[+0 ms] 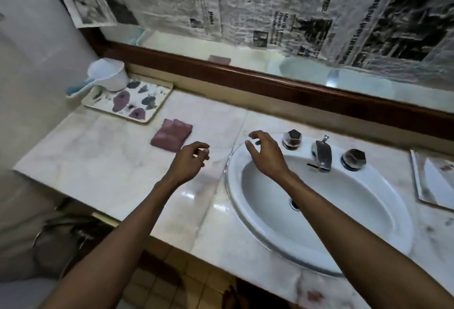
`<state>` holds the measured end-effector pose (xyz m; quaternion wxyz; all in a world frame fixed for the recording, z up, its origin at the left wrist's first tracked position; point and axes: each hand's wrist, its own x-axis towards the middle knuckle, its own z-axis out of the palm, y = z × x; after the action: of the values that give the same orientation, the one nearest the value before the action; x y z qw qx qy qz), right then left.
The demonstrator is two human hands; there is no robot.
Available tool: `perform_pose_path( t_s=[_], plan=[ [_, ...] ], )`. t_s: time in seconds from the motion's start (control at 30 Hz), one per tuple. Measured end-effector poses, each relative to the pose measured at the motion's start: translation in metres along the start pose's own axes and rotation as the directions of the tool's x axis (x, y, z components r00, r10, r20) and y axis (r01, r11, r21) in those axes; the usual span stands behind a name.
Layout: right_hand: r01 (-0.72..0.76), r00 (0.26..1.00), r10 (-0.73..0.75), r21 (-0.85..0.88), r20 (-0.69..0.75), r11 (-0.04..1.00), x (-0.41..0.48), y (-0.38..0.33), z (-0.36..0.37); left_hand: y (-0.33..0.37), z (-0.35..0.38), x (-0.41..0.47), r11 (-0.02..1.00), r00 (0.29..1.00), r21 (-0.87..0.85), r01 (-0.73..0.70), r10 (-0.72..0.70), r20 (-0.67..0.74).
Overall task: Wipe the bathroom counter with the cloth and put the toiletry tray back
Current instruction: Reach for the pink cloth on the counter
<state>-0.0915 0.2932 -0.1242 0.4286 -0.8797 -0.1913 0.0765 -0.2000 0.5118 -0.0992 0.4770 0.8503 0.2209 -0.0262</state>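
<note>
Hovering both hands empty: left hand (190,161) loosely curled just short of the folded cloth (172,137), right hand (264,152) spread over the sink rim (235,158). Toiletry tray (127,102) parked in the tabletop (98,161) corner, probably clearing wipe area.

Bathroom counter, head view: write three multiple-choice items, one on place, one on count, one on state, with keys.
1. Where does the folded mauve cloth lie?
A. in the sink
B. on the counter between the floral tray and the sink
C. on the tray

2. How many faceted tap knobs flank the chrome spout?
A. one
B. two
C. three

3. What are the hands doing?
A. both empty
B. left grips cloth
C. right turns knob

Key: 1 B, it rests on marble near the floral tray; 2 B, one knob each side; 3 A, left hand and right hand hover open, touching nothing.
</note>
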Motion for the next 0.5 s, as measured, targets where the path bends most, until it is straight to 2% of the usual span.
perform_pose_path(
  t_s=[0.17,0.33,0.43,0.5],
  plan=[
    [-0.005,0.995,0.009,-0.034,0.097,0.999,0.038,-0.010,0.057,-0.045,-0.036,0.024,0.994,0.987,0.066,0.085,-0.075,-0.139],
    [-0.050,0.986,0.059,-0.064,0.156,0.997,0.077,-0.004,0.112,-0.085,-0.069,0.081,0.965,0.983,0.225,0.135,-0.103,-0.149],
    [-0.052,0.988,0.063,-0.082,0.139,0.995,0.099,0.003,0.141,-0.106,-0.081,0.123,0.908,0.946,0.298,0.295,-0.235,-0.222],
    [-0.068,0.990,0.078,-0.086,0.119,0.994,0.111,0.006,0.156,-0.114,-0.082,0.143,0.885,0.926,0.312,0.347,-0.270,-0.264]
  ],
)
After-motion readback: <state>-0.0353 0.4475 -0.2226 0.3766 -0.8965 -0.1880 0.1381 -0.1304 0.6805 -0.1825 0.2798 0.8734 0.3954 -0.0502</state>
